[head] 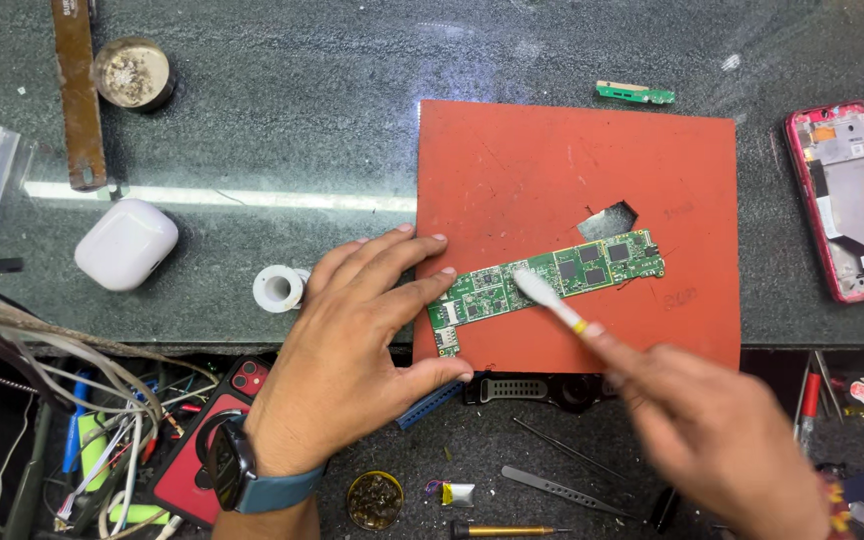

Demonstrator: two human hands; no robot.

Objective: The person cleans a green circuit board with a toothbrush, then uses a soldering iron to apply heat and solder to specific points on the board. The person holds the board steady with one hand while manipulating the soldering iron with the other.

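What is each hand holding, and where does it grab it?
The right hand holds a white brush by its handle end; its tip touches the circuit board. The left hand grips nothing: its fingertips press the board's left end.

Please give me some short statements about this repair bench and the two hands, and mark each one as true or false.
1. The green circuit board lies on the red mat. True.
2. The left hand holds a screwdriver. False: it lies flat, fingertips at the board's end.
3. The right hand holds a white brush over the board. True.
4. The opened phone lies on the mat. False: it lies to its right, on the dark table.
5. The white earbud case is left of the mat. True.
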